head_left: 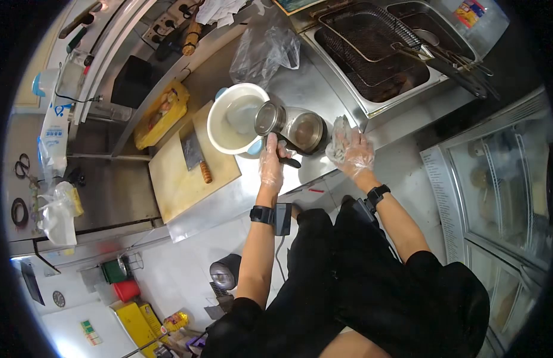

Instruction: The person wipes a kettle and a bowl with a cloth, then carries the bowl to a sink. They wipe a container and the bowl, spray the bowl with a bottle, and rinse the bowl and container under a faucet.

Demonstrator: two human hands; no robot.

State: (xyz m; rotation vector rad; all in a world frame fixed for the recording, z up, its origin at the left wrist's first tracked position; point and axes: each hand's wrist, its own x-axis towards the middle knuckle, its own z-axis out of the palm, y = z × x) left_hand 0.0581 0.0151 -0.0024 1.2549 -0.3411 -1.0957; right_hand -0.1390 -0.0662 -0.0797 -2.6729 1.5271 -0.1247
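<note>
Both my hands wear clear plastic gloves. My left hand [272, 162] is closed on the black handle of a glass-and-metal pot [305, 132] at the counter's front edge. A round metal part [269, 118] of it, or right beside it, overlaps the rim of a white tub [215, 128] with cloudy liquid inside. To the right of the pot, my right hand [357, 154] presses a wet grey cloth [338, 142] against the steel counter with its fingers over it. Left of the tub, a cleaver [192, 150] with a wooden handle lies on a pale cutting board [160, 179].
Behind the tub lies a clear plastic bag [261, 53]. A fryer with wire baskets [363, 39] stands at the back right, their handles jutting out. A yellow bag [163, 119] sits past the board. A glass-door fridge [503, 179] is at my right.
</note>
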